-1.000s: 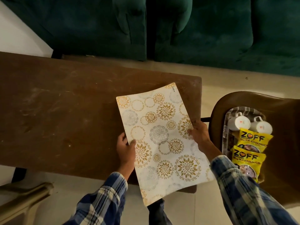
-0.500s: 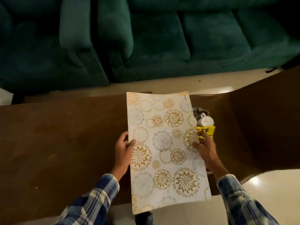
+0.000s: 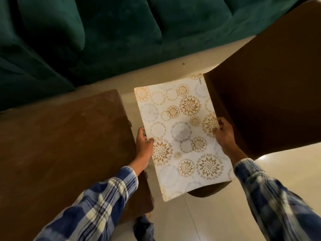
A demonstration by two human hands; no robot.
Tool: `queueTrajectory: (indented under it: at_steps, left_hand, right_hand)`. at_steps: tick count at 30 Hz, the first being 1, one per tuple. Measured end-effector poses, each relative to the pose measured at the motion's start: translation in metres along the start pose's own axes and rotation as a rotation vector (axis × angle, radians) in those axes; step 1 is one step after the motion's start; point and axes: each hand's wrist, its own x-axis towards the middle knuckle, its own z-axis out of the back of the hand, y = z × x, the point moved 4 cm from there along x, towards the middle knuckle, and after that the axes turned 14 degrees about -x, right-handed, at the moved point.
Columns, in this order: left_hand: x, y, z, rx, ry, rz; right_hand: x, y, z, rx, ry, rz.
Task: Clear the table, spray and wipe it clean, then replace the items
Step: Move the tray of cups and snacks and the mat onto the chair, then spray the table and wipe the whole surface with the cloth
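the left hand (image 3: 144, 146) pinches the placemat (image 3: 182, 136) by its 9 o'clock long edge, thumb on top. the right hand (image 3: 224, 134) grips the 3 o'clock edge, fingers curled. the mat, white with gold and grey rosettes, is held level off the table (image 3: 60, 145), above the strip of floor (image 3: 217, 214) beside it. the dusty brown table lies at 9 o'clock, a brown chair (image 3: 269, 93) at 3, a dark green sofa (image 3: 104, 32) at 12, and cream tiles at 6.
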Motion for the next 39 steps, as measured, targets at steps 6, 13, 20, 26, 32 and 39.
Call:
queueTrajectory:
  at_steps: [6,13,20,26,32,39]
  left_hand:
    - [0.011,0.016,-0.017,0.014,0.006,0.051]
    - [0.010,0.022,-0.018,0.128,0.065,0.033]
    - [0.002,0.003,-0.012,0.389,0.104,-0.158]
    - [-0.017,-0.024,0.045,0.603,0.099,-0.348]
    - [-0.074,-0.051,0.202,0.775,-0.123,-0.515]
    - [-0.183,-0.031,0.435,0.728,-0.480,-0.493]
  right_hand:
    - [0.021,0.001,0.008,-0.108,-0.022,-0.043]
    - [-0.004,0.003,-0.003,-0.511,-0.251,0.159]
    - [-0.063,0.044,-0.055,-0.773,-0.262,0.482]
    - [-0.111,0.081,-0.114,-0.752,-0.085,0.641]
    - [-0.212,0.147,-0.205,-0.644,0.144,0.832]
    - [-0.378,0.203,-0.353,-0.759,0.412,1.024]
